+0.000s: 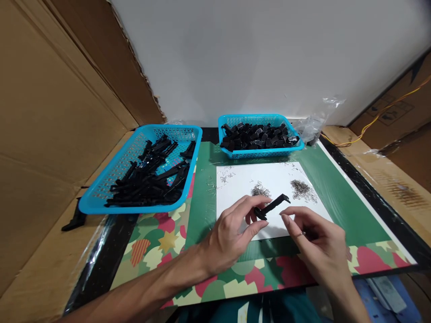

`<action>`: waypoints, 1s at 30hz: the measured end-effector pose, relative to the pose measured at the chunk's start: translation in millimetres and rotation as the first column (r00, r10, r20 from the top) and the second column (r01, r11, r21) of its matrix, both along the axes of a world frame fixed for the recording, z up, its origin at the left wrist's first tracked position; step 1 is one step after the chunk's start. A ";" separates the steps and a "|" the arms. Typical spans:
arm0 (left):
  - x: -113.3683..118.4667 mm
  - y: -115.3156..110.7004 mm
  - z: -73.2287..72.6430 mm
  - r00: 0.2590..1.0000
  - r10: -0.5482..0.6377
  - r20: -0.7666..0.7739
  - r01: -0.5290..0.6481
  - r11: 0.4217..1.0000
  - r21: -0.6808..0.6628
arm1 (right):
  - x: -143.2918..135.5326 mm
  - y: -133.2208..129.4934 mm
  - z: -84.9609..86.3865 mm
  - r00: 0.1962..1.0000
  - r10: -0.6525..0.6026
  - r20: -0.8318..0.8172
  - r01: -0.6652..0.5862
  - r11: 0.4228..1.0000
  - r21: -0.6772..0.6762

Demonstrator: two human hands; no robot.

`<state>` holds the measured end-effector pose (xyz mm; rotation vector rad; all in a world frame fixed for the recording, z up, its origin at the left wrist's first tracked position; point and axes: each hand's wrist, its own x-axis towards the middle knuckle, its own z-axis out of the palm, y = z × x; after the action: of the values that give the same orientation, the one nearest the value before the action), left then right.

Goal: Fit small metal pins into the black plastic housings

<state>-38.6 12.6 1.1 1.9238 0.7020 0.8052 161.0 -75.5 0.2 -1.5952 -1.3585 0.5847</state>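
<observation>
My left hand [232, 229] grips the thick end of a slim black plastic part [274, 205] with a hooked tip, held above a white sheet [232, 211]. The part's free end slants up to the right. Just right of that tip, my right hand [316, 237] has thumb and forefinger pinched together. A tiny metallic glint shows by its fingers, too small to name. Two small piles of tiny metal pieces lie on the sheet, a nearer pile [259, 189] behind my left fingers and another pile [301, 190] to the right.
A blue basket [90, 202] of long black parts stands at the left, with one black part [76, 219] beside it. Another blue basket [259, 154] of short black pieces is at the back, next to a clear plastic bag [313, 125]. Cardboard [67, 112] walls the left side.
</observation>
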 end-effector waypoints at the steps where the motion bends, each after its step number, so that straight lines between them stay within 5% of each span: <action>1: -0.5 0.4 -0.4 1.000 -0.014 0.010 0.013 0.999 0.045 | -1.7 -0.1 -2.3 0.996 0.025 -0.080 -0.029 0.998 -0.053; 7: -1.1 2.3 -2.2 0.991 -0.119 0.056 0.112 0.987 0.116 | -15.6 7.0 -15.5 0.880 0.051 -0.473 -0.123 0.985 -0.123; 11: 0.8 1.9 2.1 0.995 -0.074 0.067 0.072 0.997 0.033 | -17.0 9.9 -17.0 0.848 0.057 -0.527 -0.137 0.984 -0.114; 15: 2.5 4.9 8.6 0.992 0.077 0.099 -0.058 0.981 -0.188 | -10.0 8.4 -13.3 0.920 0.020 -0.391 -0.078 0.988 -0.133; 20: 4.3 17.7 5.6 0.919 0.276 0.281 -0.117 0.872 -0.475 | -11.4 9.1 -8.2 0.984 0.064 -0.168 -0.090 0.984 -0.154; 30: -1.0 25.0 2.2 0.906 0.282 0.316 -0.096 0.864 -0.494 | -44.7 30.4 -5.7 0.952 0.175 0.251 -0.119 0.968 -0.222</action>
<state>-39.6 37.7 3.2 1.2252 0.7714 0.9941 116.3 -45.1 -5.5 -1.7990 -1.6762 0.6317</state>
